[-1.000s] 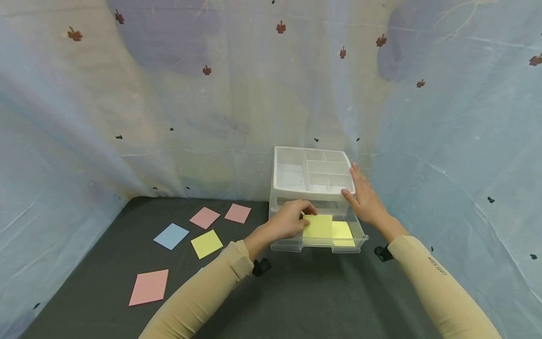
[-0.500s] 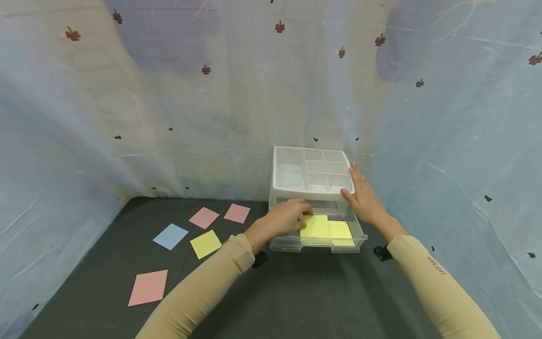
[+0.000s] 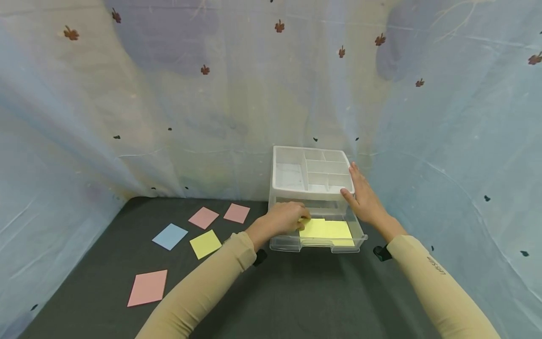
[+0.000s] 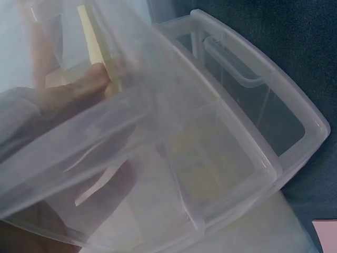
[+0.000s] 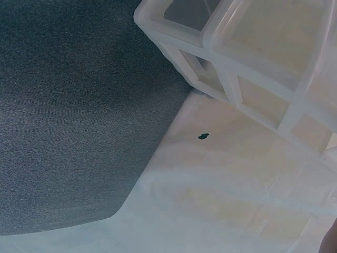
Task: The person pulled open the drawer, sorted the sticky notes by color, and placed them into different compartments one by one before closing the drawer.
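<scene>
Centre-right of the head view: the left hand (image 3: 282,219) is down inside the pulled-out clear drawer (image 3: 316,245) of a small white desk organiser (image 3: 312,173), fingers curled over and pinching the near-left edge of a yellow sticky note (image 3: 315,228). That note lies almost flat on the drawer floor, overlapping a second yellow note (image 3: 344,231) to its right. From the left wrist view, the fingertips (image 4: 87,84) press a pale yellow sheet edge, seen hazily through the drawer wall (image 4: 247,142).

The right hand (image 3: 363,197) sits at the organiser's right side, fingers straight and close together, thumb against the front corner of the compartment tray on top, flat-palmed rather than gripping. The right wrist view shows only the organiser's frame (image 5: 231,68) above the dark tabletop (image 5: 79,116) and pale cloth; its own fingers are out of shot.

The note looks feather-light and floppy, likely to bend, slide or cling, so an edge or corner pinch suits it best. The drawer is thin, stiff, slick plastic and probably light enough to skid, which fits a steadying palm alongside.

Lower left of the head view, loose on the tabletop: a pink square (image 3: 147,287), another yellow square (image 3: 205,244), a blue square (image 3: 170,236) and two small pink squares (image 3: 203,217) (image 3: 236,213). Patterned cloth (image 3: 127,94) hangs behind.
</scene>
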The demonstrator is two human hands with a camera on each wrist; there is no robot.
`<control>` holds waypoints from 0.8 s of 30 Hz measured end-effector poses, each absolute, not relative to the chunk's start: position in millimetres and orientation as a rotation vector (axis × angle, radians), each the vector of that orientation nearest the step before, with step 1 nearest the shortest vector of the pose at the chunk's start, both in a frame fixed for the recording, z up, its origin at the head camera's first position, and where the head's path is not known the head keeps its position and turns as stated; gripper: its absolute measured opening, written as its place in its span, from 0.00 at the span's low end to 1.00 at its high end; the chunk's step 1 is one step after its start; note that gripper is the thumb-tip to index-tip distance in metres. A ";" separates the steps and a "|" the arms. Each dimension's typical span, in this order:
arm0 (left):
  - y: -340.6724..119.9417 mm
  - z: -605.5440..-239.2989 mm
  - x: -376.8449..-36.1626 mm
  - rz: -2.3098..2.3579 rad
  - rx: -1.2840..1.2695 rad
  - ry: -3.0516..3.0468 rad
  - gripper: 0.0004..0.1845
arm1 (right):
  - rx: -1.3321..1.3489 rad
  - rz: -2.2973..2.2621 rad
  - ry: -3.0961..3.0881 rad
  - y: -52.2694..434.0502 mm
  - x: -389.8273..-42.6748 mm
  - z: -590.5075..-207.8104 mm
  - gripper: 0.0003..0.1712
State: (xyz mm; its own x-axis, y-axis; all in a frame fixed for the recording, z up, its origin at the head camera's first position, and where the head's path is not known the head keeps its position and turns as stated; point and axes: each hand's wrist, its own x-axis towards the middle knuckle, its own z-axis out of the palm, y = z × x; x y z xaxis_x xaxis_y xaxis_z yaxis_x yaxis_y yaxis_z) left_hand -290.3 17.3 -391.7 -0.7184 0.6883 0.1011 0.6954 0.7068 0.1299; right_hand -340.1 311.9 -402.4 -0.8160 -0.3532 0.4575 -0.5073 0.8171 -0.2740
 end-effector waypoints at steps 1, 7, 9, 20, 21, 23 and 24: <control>17.3 -391.6 -290.2 -0.234 -1.164 -2.861 0.14 | 0.646 0.548 -2.612 311.8 -340.0 -402.4 0.47; 17.2 -392.4 -290.9 -0.208 -1.172 -2.871 0.14 | 0.650 0.563 -2.615 311.8 -339.0 -402.0 0.47; 17.2 -392.7 -291.2 -0.203 -1.175 -2.872 0.14 | 0.647 0.564 -2.618 311.9 -339.1 -402.2 0.47; 16.8 -394.9 -293.1 -0.219 -1.176 -2.850 0.13 | 0.636 0.558 -2.623 311.7 -339.8 -403.5 0.47; 16.8 -394.8 -293.0 -0.224 -1.175 -2.845 0.14 | 0.635 0.557 -2.621 311.6 -339.8 -403.6 0.47; 16.8 -394.8 -292.3 -0.235 -1.171 -2.836 0.14 | 0.632 0.558 -2.624 311.4 -339.5 -403.5 0.47; 16.7 -394.8 -292.0 -0.237 -1.169 -2.830 0.15 | 0.631 0.556 -2.624 311.3 -339.4 -403.4 0.47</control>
State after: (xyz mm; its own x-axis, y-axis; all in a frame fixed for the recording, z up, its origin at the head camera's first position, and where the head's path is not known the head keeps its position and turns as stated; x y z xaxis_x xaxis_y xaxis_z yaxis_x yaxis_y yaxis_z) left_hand -292.0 16.7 -394.8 -0.7079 0.6954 0.1236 0.7063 0.6985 0.1154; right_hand -339.4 311.3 -403.4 -0.8255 -0.3443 0.4473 -0.4961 0.8206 -0.2838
